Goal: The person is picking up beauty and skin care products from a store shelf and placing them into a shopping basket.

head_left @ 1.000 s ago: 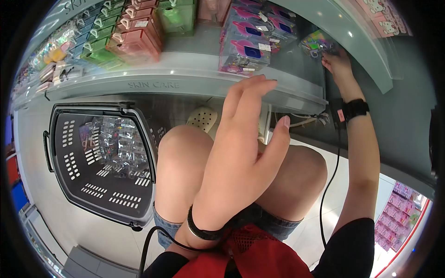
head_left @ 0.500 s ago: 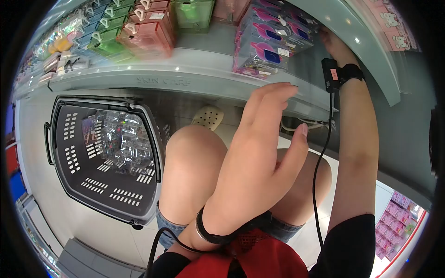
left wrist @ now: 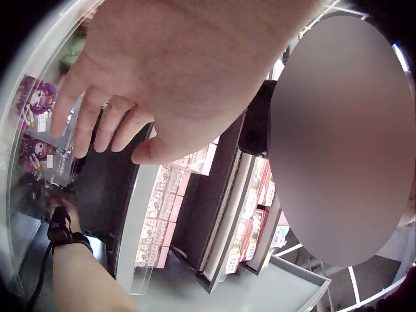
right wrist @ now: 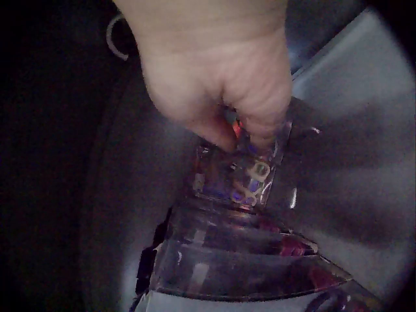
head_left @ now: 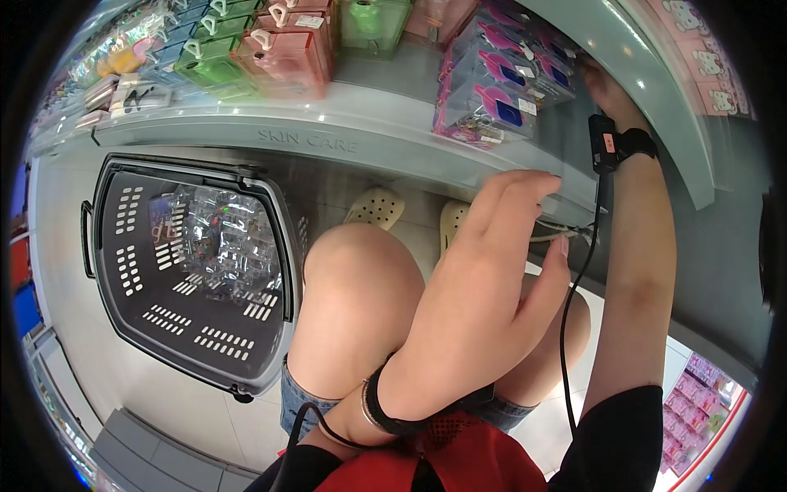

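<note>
My right hand [head_left: 608, 92] reaches deep onto the shelf, its fingertips hidden beyond the stacked clear boxes in the head view. In the right wrist view, thumb and fingers pinch a small clear pack [right wrist: 221, 177] with colourful contents and pale ring shapes. That pack stands right at the end of a row of clear plastic boxes [right wrist: 240, 263]. From the head view, the same boxes [head_left: 484, 86] show pink and blue prints and price stickers. My left hand [head_left: 479, 287] hovers above the knees, fingers loosely bent, holding nothing.
A dark shopping basket [head_left: 152, 291] stands on the floor at left, with several clear packs [head_left: 225, 246] inside. Green cases [head_left: 215, 70] and red cases [head_left: 283, 66] line the shelf. The shelf's front lip [head_left: 369, 148] crosses ahead; a cable [head_left: 566, 328] trails from my right wrist.
My right hand has carried the colourful pack further back on the shelf, to behind the clear boxes. The left hand stays raised; the head view has shifted, moving shelf and basket slightly rightward.
</note>
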`<state>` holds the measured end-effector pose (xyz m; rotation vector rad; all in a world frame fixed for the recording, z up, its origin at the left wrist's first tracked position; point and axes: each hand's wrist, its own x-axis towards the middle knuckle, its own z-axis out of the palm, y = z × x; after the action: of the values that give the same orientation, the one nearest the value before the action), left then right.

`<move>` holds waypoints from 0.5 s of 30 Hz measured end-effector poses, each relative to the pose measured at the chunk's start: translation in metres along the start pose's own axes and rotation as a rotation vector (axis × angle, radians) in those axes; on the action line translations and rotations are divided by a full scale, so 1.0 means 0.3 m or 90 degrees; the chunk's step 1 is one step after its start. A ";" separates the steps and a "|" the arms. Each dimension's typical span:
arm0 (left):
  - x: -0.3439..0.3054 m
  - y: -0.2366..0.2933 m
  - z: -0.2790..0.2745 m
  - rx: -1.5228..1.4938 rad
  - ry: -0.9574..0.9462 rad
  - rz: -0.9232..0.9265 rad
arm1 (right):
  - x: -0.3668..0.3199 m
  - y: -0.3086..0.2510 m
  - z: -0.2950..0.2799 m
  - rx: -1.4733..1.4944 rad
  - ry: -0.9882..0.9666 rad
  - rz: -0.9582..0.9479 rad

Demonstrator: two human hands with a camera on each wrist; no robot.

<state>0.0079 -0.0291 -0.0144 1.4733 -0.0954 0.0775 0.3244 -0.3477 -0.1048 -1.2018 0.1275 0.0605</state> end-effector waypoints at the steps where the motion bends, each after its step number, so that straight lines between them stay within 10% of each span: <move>1: 0.000 0.000 -0.001 0.008 -0.001 0.001 | 0.008 0.001 -0.009 0.037 -0.020 -0.004; 15: 0.001 0.002 -0.002 0.019 0.006 0.022 | -0.039 0.042 0.081 -0.069 -0.011 0.050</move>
<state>0.0081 -0.0284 -0.0138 1.5010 -0.1122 0.1142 0.3130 -0.3201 -0.1064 -1.3043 0.1585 0.1487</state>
